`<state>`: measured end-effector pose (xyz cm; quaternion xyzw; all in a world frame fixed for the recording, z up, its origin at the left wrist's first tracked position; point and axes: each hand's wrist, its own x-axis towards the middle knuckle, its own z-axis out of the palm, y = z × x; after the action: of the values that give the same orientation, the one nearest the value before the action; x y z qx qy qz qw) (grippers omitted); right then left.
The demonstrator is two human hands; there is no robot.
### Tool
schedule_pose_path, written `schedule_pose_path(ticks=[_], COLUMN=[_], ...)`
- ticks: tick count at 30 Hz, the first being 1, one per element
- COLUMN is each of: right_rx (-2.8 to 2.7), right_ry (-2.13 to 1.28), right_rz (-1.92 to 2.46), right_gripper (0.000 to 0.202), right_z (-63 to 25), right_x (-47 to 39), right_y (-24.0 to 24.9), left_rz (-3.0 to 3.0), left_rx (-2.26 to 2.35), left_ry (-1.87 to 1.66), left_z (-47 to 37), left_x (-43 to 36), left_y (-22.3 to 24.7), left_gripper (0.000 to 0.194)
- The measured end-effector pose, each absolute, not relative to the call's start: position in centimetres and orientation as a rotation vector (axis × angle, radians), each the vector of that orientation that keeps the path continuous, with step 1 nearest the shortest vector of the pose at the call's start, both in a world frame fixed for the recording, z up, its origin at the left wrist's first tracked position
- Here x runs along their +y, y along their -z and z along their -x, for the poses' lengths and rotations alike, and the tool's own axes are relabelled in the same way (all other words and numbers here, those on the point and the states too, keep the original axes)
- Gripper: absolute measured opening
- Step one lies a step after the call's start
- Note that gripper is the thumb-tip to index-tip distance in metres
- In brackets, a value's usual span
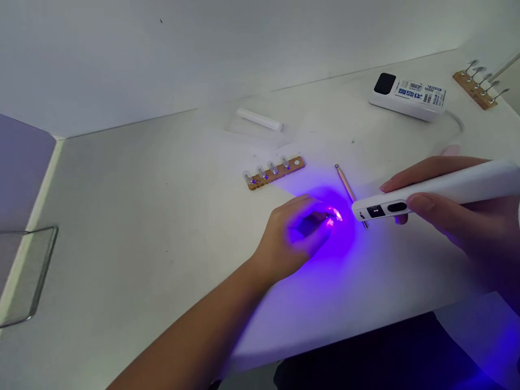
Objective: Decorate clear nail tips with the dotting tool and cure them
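My right hand is wrapped round a white handheld UV lamp with a small display and a dark button; the thumb lies beside the button. Violet light from its head falls on the fingertips of my left hand. Those fingers are closed in a pinch on a small nail tip, mostly lost in the glare. Just beyond the lamp's head, partly covered by it, lies a thin pink dotting pen. Behind my left hand is a wooden strip carrying several clear nail tips on little stands.
A white capped tube lies further back. At the back right stand a white device with a dark panel and a cable, and a second wooden strip with nail tips. A wire frame is at the far left.
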<state>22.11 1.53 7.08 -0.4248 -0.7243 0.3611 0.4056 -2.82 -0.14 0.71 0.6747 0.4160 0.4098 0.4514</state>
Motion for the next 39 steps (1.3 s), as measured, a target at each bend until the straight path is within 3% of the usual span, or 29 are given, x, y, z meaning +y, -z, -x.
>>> schedule_pose_path(ticks=[39], right_rx=[-1.817], right_ry=[-0.906], right_rz=[1.044], right_gripper=[0.007], right_z=[-22.37], right_x=[1.55], right_y=[-6.82], left_rz=[-1.671], left_rx=[1.056], left_ry=[-1.003], left_z=[2.70], left_x=[-0.08], left_y=[-0.87], left_gripper=[0.010])
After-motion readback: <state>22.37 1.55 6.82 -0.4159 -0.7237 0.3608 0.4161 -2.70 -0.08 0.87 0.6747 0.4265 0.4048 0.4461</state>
